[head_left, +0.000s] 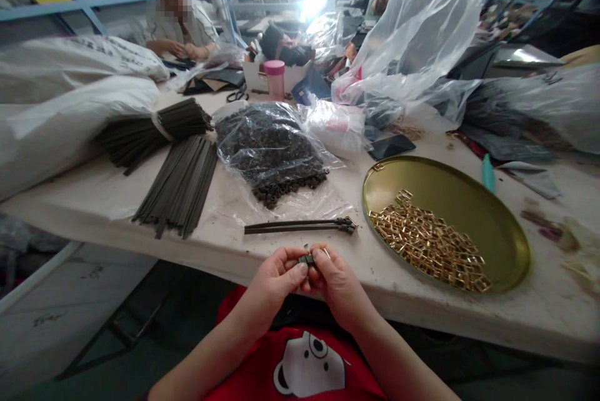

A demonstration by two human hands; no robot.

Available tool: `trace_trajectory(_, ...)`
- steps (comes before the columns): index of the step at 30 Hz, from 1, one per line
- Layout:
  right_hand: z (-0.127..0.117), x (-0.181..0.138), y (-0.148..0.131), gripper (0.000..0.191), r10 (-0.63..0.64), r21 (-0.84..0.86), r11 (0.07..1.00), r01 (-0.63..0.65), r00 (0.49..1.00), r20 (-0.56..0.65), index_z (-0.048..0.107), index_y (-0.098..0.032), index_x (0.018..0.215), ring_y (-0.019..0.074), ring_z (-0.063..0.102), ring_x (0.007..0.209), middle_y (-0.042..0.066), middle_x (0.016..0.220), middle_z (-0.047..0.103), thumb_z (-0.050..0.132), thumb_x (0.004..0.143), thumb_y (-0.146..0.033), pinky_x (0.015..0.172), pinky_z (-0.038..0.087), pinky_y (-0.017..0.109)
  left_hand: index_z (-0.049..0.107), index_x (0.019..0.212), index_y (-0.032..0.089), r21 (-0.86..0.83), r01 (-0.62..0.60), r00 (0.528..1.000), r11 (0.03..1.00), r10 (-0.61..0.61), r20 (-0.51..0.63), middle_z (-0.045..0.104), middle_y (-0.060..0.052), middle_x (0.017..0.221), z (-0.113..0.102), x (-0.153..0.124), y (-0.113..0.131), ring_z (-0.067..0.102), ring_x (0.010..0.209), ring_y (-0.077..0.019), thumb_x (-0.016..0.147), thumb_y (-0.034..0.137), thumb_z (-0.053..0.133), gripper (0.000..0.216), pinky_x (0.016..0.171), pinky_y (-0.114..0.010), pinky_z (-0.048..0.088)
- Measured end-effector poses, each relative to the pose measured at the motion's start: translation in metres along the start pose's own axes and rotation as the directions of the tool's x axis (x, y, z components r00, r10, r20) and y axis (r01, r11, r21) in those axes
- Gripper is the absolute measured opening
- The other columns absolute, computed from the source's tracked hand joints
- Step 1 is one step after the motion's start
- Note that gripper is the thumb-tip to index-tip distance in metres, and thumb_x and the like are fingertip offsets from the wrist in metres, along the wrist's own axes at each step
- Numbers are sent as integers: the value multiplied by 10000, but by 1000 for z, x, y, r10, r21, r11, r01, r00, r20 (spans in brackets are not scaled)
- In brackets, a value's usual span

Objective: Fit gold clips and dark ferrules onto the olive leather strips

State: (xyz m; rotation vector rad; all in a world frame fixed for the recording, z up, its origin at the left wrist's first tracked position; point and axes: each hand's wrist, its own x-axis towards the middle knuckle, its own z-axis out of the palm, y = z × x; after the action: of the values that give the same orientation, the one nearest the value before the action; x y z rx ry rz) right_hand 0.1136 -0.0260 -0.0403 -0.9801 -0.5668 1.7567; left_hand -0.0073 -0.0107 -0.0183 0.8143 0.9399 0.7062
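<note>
Close to the table's front edge, my left hand [285, 273] and my right hand [338, 279] meet, fingers closed in a pinch. Between them is a short visible stretch of dark strap [307, 259]; the rest of it is hidden by my fingers. A gold buckle [327, 253] pokes out at my right fingertips. Just beyond my hands lie finished-looking dark straps [295, 226] side by side, with gold buckles at their right ends. To the right, a round gold-coloured tray [473, 201] holds a heap of small gold buckles [429, 245].
Behind the straps lies a clear plastic bag of small black loops [272, 145], spilling at its mouth. Loose dark strips [180, 185] and a tied bundle [157, 126] are at left. A phone [392, 147], pink-lidded cup [274, 79] and plastic sheeting [417, 45] stand farther back. A co-worker [180, 26] sits across.
</note>
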Motion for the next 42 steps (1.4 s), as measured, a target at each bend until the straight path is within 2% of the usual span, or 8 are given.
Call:
trace_trajectory(4,-5,-2,4,225,-87,-248,966,71,995,-57,382,-219,809,85,407,449,-96,526,401,505,781,-406,446,304,205,498,956,120,189,-51,999,981,53,-7,589,-3,707,-1,-3,-1,538,584,-98,757,301,574,280,584,-231,424)
trace_trajectory(10,-17,-7,9,62,-290,-720,672,175,956,-38,471,-203,817,127,459,591,-42,644,479,481,788,-257,554,357,247,557,989,160,674,-126,989,728,143,31,622,-40,867,-6,-8,-1,582,694,-148,798,250,496,219,678,-270,453)
trace_trajectory(17,-26,-12,15,109,-168,-693,705,151,985,43,504,-191,829,141,505,640,-20,682,539,428,833,-271,602,407,266,483,1154,175,733,-127,982,669,-19,187,634,-49,898,-10,-14,10,596,715,-142,803,141,386,366,711,-265,452)
trace_trajectory(22,-27,-17,11,267,-195,-733,635,245,968,155,524,-181,1079,207,542,970,76,1038,608,367,876,-252,852,398,357,439,1178,147,750,-87,989,655,-37,147,633,-27,744,-8,-8,9,598,694,-155,807,178,399,374,704,-271,447)
trace_trajectory(28,-33,-16,4,314,-199,-710,653,264,964,175,522,-196,1136,223,532,1044,79,1105,600,359,893,-308,902,389,369,385,1237,148,741,-59,982,669,-96,165,649,-19,776,-9,6,10,577,595,-131,808,239,425,440,586,-230,437)
trace_trajectory(34,-37,-12,2,320,-262,-731,616,294,951,163,518,-208,1140,215,556,990,72,1051,617,360,893,-334,866,415,349,582,680,163,877,-167,959,450,-134,251,587,10,577,-8,16,22,523,562,-131,820,248,378,262,542,-215,356)
trace_trajectory(39,-38,-6,2,316,-288,-759,584,290,947,140,507,-206,1135,207,549,999,72,1061,608,330,903,-328,862,414,331,578,699,172,897,-249,955,366,-62,291,623,-16,643,-1,25,23,545,598,-148,818,220,376,239,537,-218,341)
trace_trajectory(42,-42,4,-7,291,-352,-802,502,325,923,154,526,-205,1081,204,564,951,68,1008,622,323,903,-315,808,429,314,589,721,181,939,-266,962,217,0,273,637,-31,683,-2,35,28,562,625,-172,823,253,402,225,543,-233,343)
